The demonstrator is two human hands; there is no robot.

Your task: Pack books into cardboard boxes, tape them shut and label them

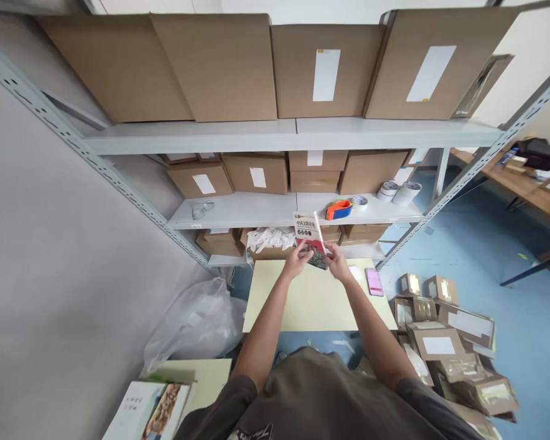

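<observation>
Both my hands hold up a paperback book (306, 230) with a red and white cover and Chinese title, just above a pale yellow table (311, 305). My left hand (297, 260) grips its lower left side, and my right hand (337, 263) grips its lower right side. A thin white strip (319, 231) stands along the book, perhaps a paper or plastic sheet. A pink phone (374, 282) lies on the table to the right of my right hand.
Grey metal shelving (293, 135) rises directly ahead, stacked with cardboard boxes, tape rolls (401, 193) and an orange-blue tape dispenser (339, 209). A pile of cardboard mailers (444, 342) lies on the blue floor at right. A plastic bag (195, 321) is at left, with books (149, 410) at lower left.
</observation>
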